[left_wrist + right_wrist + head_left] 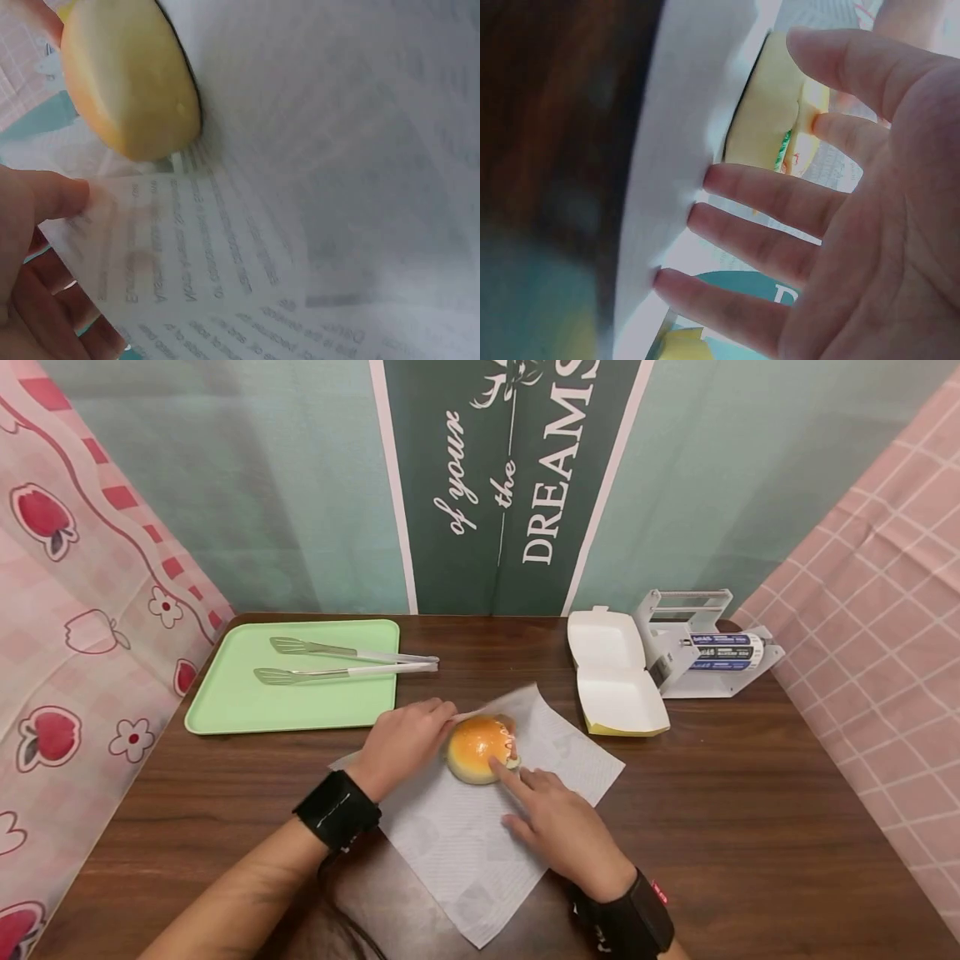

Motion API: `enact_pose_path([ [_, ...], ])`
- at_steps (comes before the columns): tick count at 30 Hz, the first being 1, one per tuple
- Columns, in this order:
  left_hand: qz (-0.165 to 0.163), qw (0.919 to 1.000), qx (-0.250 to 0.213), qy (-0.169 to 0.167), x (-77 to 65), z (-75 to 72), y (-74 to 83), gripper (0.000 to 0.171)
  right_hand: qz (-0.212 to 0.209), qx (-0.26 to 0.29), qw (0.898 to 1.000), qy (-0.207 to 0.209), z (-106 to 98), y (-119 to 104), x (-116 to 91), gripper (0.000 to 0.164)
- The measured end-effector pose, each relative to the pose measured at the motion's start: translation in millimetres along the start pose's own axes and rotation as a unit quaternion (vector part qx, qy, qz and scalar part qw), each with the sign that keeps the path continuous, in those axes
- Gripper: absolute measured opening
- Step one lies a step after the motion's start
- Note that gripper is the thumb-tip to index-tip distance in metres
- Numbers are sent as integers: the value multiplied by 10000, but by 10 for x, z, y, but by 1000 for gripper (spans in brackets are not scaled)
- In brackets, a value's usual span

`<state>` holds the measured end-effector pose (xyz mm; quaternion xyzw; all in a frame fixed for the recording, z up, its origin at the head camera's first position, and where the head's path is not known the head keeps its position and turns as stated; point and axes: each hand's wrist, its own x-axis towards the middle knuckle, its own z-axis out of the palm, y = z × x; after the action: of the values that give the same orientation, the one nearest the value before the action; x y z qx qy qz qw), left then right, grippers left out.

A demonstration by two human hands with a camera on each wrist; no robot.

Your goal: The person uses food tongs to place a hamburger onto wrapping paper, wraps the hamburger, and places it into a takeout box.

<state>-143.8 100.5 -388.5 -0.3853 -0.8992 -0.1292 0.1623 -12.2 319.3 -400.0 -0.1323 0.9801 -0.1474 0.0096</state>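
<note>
A burger with a shiny golden bun sits on a sheet of printed wrapping paper, its filling showing on the right side. My left hand pinches the paper's far left edge between thumb and fingers, lifting it up beside the bun. In the left wrist view, that thumb lies on the paper's printed face. With fingers spread, my right hand touches the bun with its index fingertip. The other right fingertips rest on the paper, as the right wrist view shows, where green and red bits of the burger's filling appear.
Metal tongs lie across a green tray at the back left. At the back right stand an open white takeaway box and a white dispenser with a blue labelled roll. Fabric curtains surround the wooden table.
</note>
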Motion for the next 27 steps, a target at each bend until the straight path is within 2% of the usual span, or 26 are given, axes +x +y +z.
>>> enact_pose_path([
  [5,33,9995,311,103,-122,-44,46,5,-177,-124,9997,116,46,-42,2,75],
  [10,22,9993,370,109,-206,-70,33,7,-242,-187,9994,185,51,-79,8,75],
  [15,-55,9997,143,168,-263,-91,-1,16,-235,-175,9995,152,41,-101,10,74],
  [21,-336,9987,-204,328,-297,-90,-107,8,-195,-73,9997,128,51,-99,11,70],
  [27,-358,9972,-629,191,-290,-58,-183,8,-156,-3,9998,84,55,-104,10,68],
])
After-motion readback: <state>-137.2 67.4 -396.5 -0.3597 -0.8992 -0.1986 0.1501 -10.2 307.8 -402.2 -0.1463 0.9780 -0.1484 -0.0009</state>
